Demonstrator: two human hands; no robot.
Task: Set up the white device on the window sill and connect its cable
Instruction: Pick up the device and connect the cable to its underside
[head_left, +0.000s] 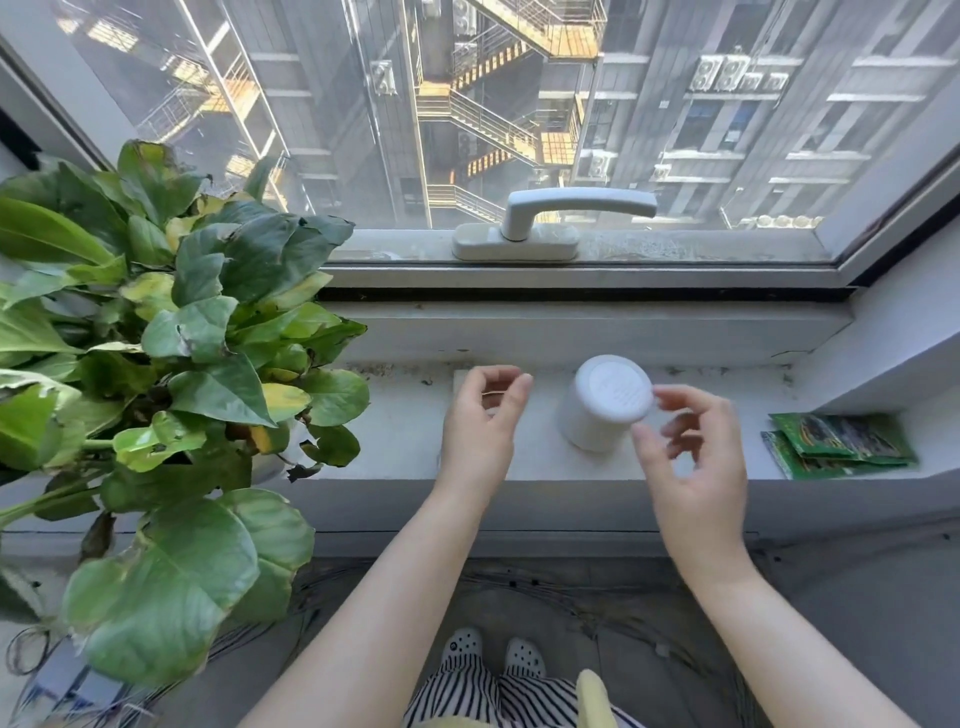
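Note:
A white cylindrical device (602, 405) stands on the window sill (410, 447), its round flat face with faint printing turned up toward me. My right hand (691, 457) hovers just right of it, fingers spread and blurred, fingertips close to its rim without gripping. My left hand (483, 421) is held up left of the device, thumb and forefinger curled toward each other with nothing visible between them. No cable shows on the sill.
A large leafy potted plant (171, 374) fills the left end of the sill. Green packets (841, 444) lie at the right end. A white window handle (550, 223) sits on the frame behind. Thin wires (597, 597) trail over the floor below.

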